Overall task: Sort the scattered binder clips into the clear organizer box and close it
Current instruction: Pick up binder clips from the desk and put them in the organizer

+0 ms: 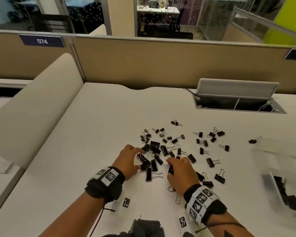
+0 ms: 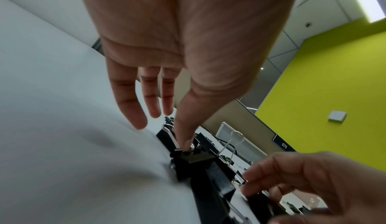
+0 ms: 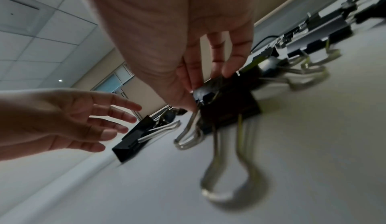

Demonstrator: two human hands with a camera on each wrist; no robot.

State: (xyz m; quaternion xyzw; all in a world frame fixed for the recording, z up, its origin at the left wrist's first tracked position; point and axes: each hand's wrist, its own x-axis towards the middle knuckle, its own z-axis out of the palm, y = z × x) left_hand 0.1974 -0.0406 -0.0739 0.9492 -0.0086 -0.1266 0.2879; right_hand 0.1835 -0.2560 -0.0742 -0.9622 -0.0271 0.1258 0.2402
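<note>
On the white table [image 1: 96,127] seen from the head, black binder clips [image 1: 202,142] lie scattered; the left hand [image 1: 126,161] reaches into the pile, and the clear organizer box [image 1: 280,183] sits at the right edge. Left wrist: fingers [image 2: 127,102] extended, released, the thumb touching a clip. Right wrist: the right hand [image 3: 188,62] pinches a large clip [image 3: 227,105].

organizer box [image 1: 284,190]: blurred, cut by right edge | clip handles [image 3: 234,186]: smeared | far clips: unclear

Binder clips [image 1: 154,144]: matt black bodies, probably metal; desk [image 1: 92,134] smooth.
</note>
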